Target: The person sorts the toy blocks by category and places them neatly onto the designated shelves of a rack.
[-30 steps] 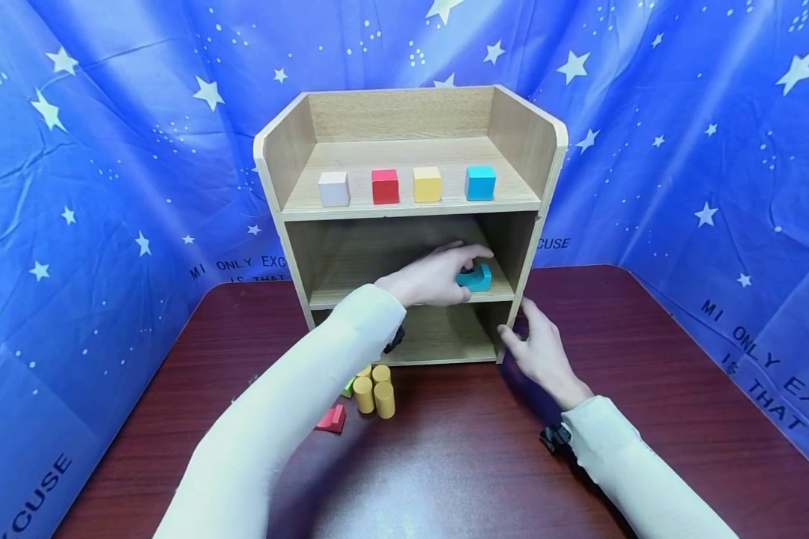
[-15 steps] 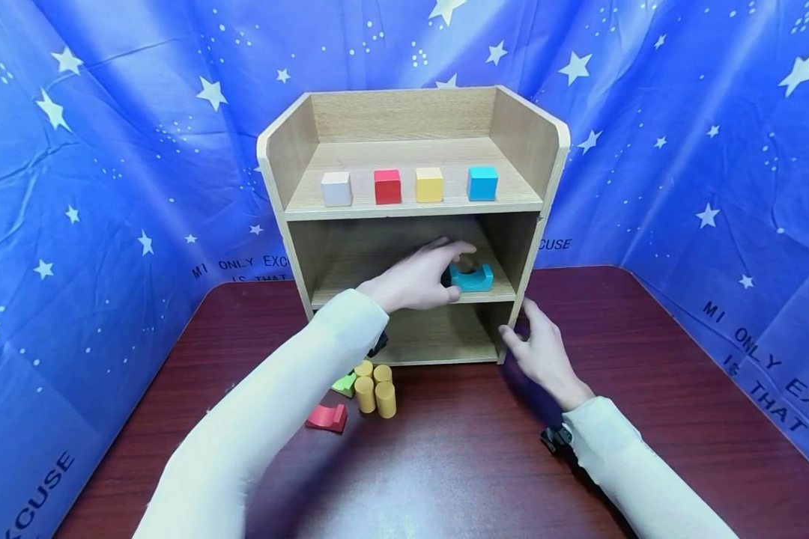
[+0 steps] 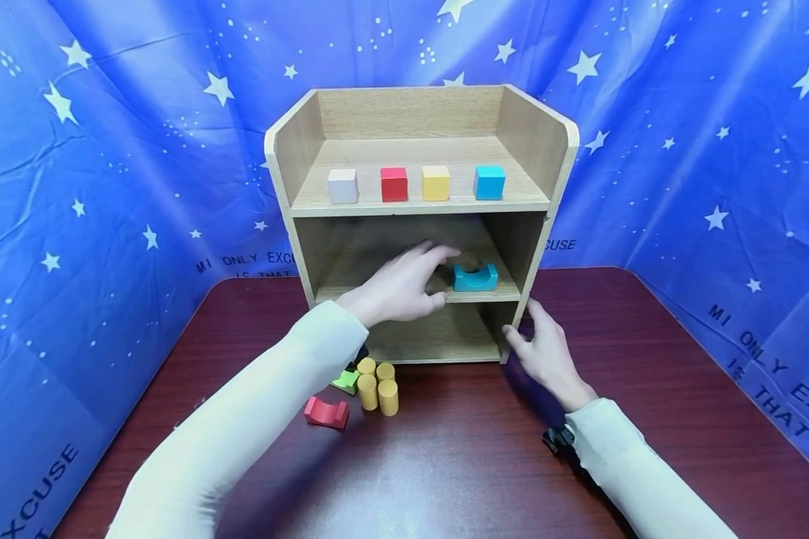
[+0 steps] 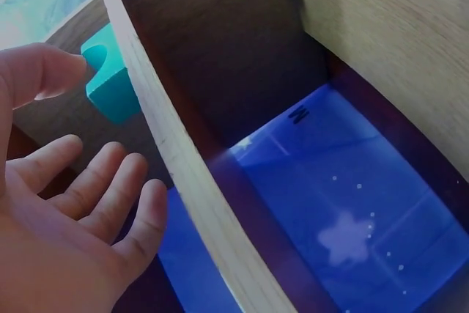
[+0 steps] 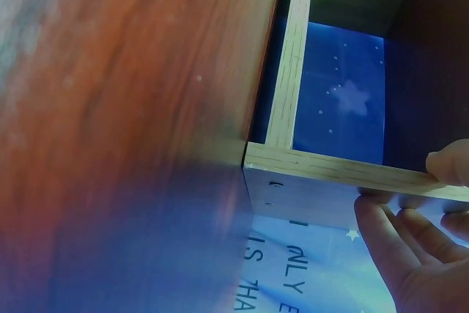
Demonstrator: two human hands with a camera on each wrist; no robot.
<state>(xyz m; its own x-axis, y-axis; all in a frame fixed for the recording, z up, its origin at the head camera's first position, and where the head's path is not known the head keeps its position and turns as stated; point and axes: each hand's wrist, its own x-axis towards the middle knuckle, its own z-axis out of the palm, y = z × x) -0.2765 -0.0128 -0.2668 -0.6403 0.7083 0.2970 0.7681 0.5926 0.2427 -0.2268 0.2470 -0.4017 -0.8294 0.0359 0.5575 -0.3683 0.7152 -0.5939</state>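
A teal block with a curved notch [image 3: 475, 278] rests on the middle board of a small wooden shelf [image 3: 421, 208], toward its right side. Just left of that block is my left hand [image 3: 404, 286], fingers spread and holding nothing. In the left wrist view the thumb points at the teal block [image 4: 112, 78], while the other fingers bend loosely below it. My right hand [image 3: 544, 353] grips the front edge of the shelf's right side panel. The right wrist view shows its thumb [image 5: 450, 164] on the inner side and its fingers [image 5: 388, 240] against the outside.
Along the top board stand a white cube [image 3: 343, 186], a red cube [image 3: 394, 185], a yellow cube [image 3: 435, 183] and a blue cube [image 3: 489, 183]. Several yellow cylinders [image 3: 388, 397], a green block [image 3: 346, 381] and a red notched block [image 3: 326, 413] are on the dark table [image 3: 445, 464].
My left hand has drawn back leftward from the teal block, which now shows fully. The right hand has kept its place at the side panel.
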